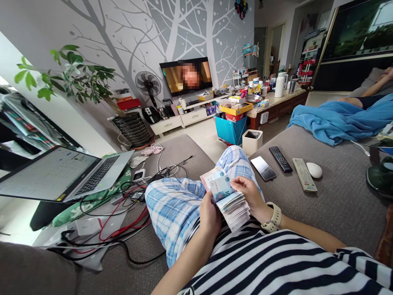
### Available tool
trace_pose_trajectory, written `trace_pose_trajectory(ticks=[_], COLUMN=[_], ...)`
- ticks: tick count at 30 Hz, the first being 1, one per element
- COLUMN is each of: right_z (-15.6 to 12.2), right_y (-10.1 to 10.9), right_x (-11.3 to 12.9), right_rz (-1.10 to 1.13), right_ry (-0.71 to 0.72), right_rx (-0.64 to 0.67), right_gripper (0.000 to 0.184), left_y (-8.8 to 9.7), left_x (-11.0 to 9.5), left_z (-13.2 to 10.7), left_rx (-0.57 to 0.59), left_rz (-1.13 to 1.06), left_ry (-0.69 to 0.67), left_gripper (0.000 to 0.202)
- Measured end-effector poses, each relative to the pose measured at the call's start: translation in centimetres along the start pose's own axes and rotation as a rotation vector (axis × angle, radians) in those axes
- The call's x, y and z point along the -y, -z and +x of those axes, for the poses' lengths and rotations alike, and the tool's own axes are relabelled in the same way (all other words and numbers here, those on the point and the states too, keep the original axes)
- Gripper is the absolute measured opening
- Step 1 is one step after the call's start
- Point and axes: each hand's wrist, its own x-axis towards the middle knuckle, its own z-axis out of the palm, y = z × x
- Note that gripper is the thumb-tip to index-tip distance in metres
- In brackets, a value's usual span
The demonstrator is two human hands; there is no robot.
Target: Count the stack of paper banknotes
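A thick stack of banknotes (235,211) rests above my lap, folded over so its lower part fans toward my striped shirt. My left hand (210,213) is closed round the stack's left side, thumb on top. With thumb and fingers, my right hand (249,192) pinches the upper right edge of a blue-green banknote (220,187) marked with a 10. Behind that note a pinkish one shows at the top left. A pale watch (272,218) is on my right wrist. Most fingers of my left hand are hidden beneath the notes.
Right of my knees, a phone (263,168), a black remote (280,159), a beige remote (304,175) and a white mouse (314,170) lie on the grey sofa. To the left are a laptop (98,174) and tangled cables (135,221). Another person's arm shows at far right.
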Motion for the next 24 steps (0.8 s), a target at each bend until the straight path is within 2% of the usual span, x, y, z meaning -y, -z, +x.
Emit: trace_pose_trajectory(ticks=[9, 17, 24], right_z=[-0.25, -0.19, -0.09], right_y=[-0.12, 0.03, -0.11], right_x=[0.45, -0.15, -0.14], right_rz=[-0.002, 0.026, -0.015], right_ry=[0.006, 0.027, 0.051], right_rx=[0.01, 0.063, -0.058], right_gripper=[0.034, 0.038, 0.041], left_y=[-0.18, -0.04, 0.34], left_x=[-0.05, 0.15, 0.17], left_z=[-0.03, 0.05, 0.08], left_rx=[-0.023, -0.008, -0.001], left_rz=[-0.04, -0.086, -0.061], left_ry=[0.009, 0.041, 0.012], left_gripper=[0.014, 0.029, 0.023])
